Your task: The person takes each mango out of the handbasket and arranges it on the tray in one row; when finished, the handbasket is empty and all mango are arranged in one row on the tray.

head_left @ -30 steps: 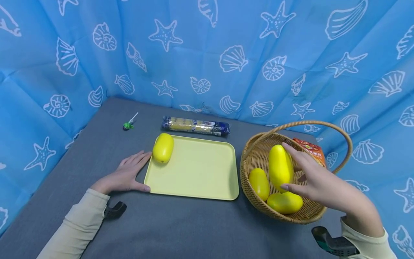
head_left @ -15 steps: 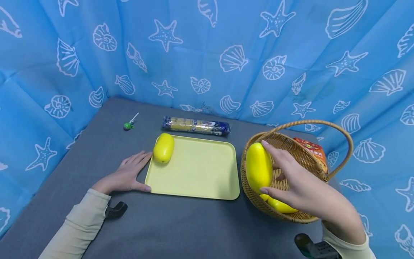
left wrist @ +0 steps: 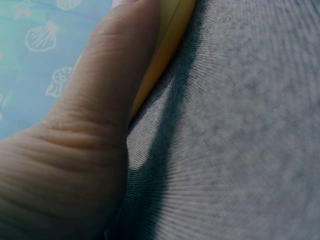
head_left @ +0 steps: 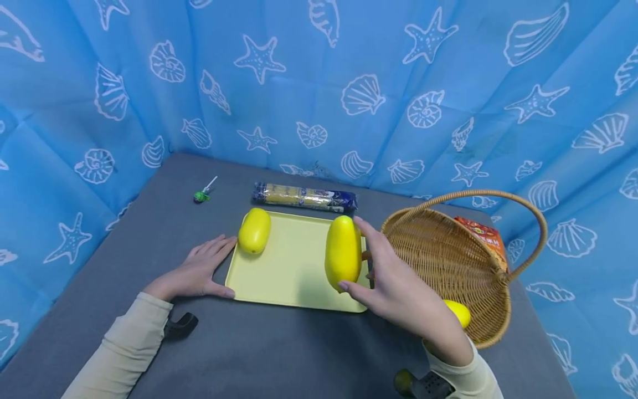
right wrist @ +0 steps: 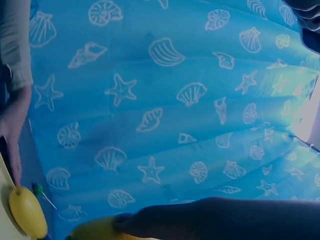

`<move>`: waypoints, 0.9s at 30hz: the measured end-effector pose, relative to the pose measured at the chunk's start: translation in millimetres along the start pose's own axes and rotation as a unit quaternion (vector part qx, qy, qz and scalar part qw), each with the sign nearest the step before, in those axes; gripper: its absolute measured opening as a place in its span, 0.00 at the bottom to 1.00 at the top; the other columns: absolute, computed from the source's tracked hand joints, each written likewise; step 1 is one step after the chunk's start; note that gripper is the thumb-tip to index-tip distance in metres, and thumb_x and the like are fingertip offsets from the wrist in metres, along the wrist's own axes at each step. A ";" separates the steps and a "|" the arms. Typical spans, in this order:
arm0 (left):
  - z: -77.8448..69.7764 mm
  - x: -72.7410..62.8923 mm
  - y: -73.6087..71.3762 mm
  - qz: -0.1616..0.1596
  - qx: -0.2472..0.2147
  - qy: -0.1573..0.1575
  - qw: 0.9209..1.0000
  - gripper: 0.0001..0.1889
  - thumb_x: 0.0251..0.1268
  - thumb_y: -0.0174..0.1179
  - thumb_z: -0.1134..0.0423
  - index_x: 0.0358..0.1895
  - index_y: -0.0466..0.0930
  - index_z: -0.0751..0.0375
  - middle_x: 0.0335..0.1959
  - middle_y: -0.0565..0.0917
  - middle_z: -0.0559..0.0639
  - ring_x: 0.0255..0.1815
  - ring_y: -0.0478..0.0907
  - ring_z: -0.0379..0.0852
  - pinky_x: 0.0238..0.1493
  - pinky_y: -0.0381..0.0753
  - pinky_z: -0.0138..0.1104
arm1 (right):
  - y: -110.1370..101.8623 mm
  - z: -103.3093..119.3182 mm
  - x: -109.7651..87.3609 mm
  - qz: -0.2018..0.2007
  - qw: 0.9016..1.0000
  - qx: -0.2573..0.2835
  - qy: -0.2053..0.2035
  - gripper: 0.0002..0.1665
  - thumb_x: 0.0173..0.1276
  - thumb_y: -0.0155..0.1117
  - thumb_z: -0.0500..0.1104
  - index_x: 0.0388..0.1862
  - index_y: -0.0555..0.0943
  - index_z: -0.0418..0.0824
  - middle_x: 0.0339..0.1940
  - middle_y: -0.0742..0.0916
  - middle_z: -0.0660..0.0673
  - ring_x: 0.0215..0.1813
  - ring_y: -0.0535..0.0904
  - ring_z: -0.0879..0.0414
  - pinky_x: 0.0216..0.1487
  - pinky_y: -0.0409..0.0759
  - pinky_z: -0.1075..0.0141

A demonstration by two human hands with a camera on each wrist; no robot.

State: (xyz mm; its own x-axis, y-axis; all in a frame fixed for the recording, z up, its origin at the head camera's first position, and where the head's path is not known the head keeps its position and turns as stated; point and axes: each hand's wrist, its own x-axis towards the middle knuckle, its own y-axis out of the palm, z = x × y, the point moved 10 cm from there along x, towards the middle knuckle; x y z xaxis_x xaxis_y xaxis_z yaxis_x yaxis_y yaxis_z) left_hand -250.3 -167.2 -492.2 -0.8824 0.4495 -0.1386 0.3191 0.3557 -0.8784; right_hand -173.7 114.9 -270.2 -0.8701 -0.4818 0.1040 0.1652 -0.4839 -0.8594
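Note:
Thumb and fingers of my right hand (head_left: pixel 386 274) grip a large, smooth, oblong yellow fruit (head_left: pixel 343 249), mango-like and roughly upright, over the right part of a pale yellow tray (head_left: pixel 289 266). A second yellow fruit (head_left: pixel 255 230) lies at the tray's back left corner. My left hand (head_left: pixel 199 271) lies on the table with fingers extended, fingertips and thumb along the tray's left edge. In the left wrist view the thumb (left wrist: pixel 107 75) meets the tray rim. A wicker basket (head_left: pixel 438 244) stands at the right; one yellow fruit (head_left: pixel 457 313) shows inside, partly behind my right forearm.
Behind the tray lies a long clear-and-blue packet (head_left: pixel 304 197) of pale yellow sticks. A green lollipop (head_left: pixel 201 195) lies at the back left. Behind the basket, a red packet (head_left: pixel 480 233) leans. The basket's tall handle (head_left: pixel 530 213) arches over it. A blue seashell curtain (head_left: pixel 299 100) encloses the table.
My right hand has carried the yellow fruit left from inside the basket, past its rim, to above the tray. My left hand has stayed at the tray's edge.

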 end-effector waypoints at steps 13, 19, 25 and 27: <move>1.0 0.2 0.3 0.002 -0.002 -0.009 1.000 0.69 0.35 0.56 0.17 0.77 0.42 0.60 0.77 0.50 0.61 0.76 0.41 0.63 0.69 0.43 0.61 | 48.5 -2.5 45.2 -0.005 0.997 0.047 0.056 0.57 0.58 0.72 0.48 0.77 0.47 0.44 0.66 0.70 0.42 0.50 0.79 0.54 0.44 0.80 0.64; 1.3 -0.1 -0.4 -0.001 -0.003 -0.009 1.000 0.69 0.35 0.56 0.17 0.77 0.42 0.60 0.77 0.50 0.61 0.76 0.42 0.63 0.69 0.44 0.61 | 75.9 -18.7 67.2 0.018 0.994 0.050 0.097 0.56 0.59 0.71 0.50 0.77 0.48 0.43 0.65 0.70 0.39 0.47 0.78 0.53 0.45 0.80 0.62; 0.8 -0.5 -0.1 0.000 -0.004 -0.006 1.000 0.69 0.35 0.56 0.18 0.77 0.42 0.59 0.77 0.49 0.61 0.77 0.41 0.63 0.69 0.44 0.61 | 101.2 -34.8 88.2 0.025 0.991 0.042 0.123 0.57 0.59 0.69 0.49 0.77 0.45 0.41 0.55 0.74 0.36 0.37 0.76 0.53 0.32 0.76 0.65; 1.1 0.1 0.1 0.001 -0.005 -0.007 1.000 0.69 0.36 0.56 0.18 0.77 0.41 0.59 0.77 0.49 0.61 0.77 0.41 0.63 0.69 0.43 0.61 | 107.6 -38.7 95.3 0.027 0.991 0.041 0.124 0.57 0.58 0.69 0.48 0.77 0.45 0.40 0.50 0.74 0.37 0.35 0.75 0.53 0.30 0.76 0.65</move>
State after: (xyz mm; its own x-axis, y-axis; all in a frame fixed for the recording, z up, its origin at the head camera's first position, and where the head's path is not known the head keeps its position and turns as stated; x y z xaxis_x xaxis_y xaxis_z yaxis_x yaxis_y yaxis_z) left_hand -250.7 -168.0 -492.8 -0.8861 0.4397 -0.1468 0.3247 0.3629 -0.8734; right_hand -256.7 45.2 -372.2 -0.9445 -0.3194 -0.0767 0.2437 -0.5246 -0.8157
